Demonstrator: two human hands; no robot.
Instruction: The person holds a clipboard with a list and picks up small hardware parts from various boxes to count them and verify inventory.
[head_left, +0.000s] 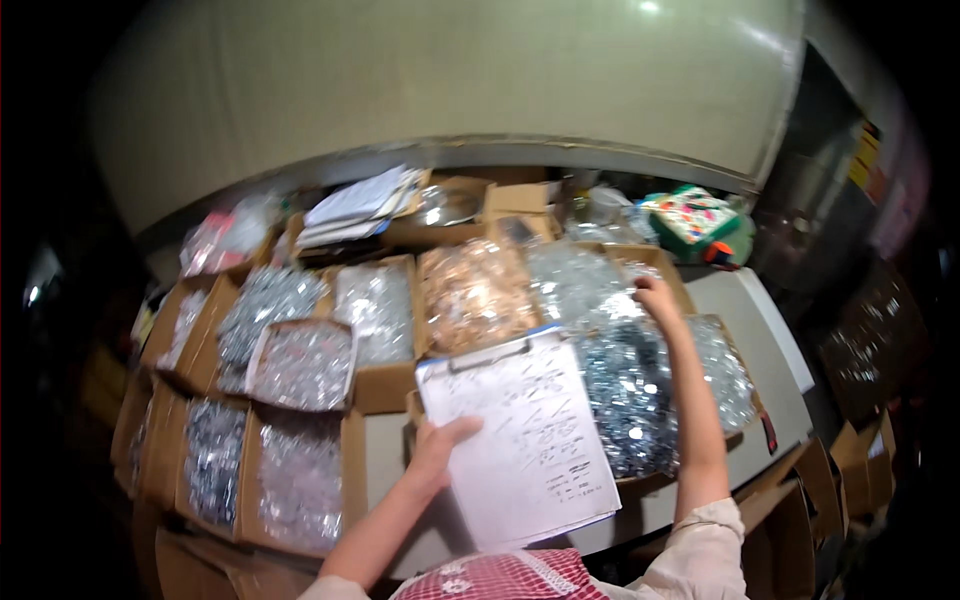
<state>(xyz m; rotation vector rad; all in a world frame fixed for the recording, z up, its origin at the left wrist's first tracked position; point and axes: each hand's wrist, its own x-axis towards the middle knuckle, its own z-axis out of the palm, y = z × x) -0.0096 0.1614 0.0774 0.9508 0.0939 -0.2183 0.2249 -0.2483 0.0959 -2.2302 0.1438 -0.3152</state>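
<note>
Where the clipboard slants across the near middle, I see the left hand clamped on its left edge, thumb over the paper. Just right lie dark shiny packets; beyond them the right hand is at the far clear packets, though I cannot tell whether it grips one. Coppery packets lie beyond the clipboard.

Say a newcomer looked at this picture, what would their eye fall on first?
Probably the shiny copper-coloured packets near the middle of the view, the one warm heap among silvery packets. Next, the clipboard of marked white paper just in front, in the left hand. Farther back, at right, the green-and-white package also stands out.
</note>
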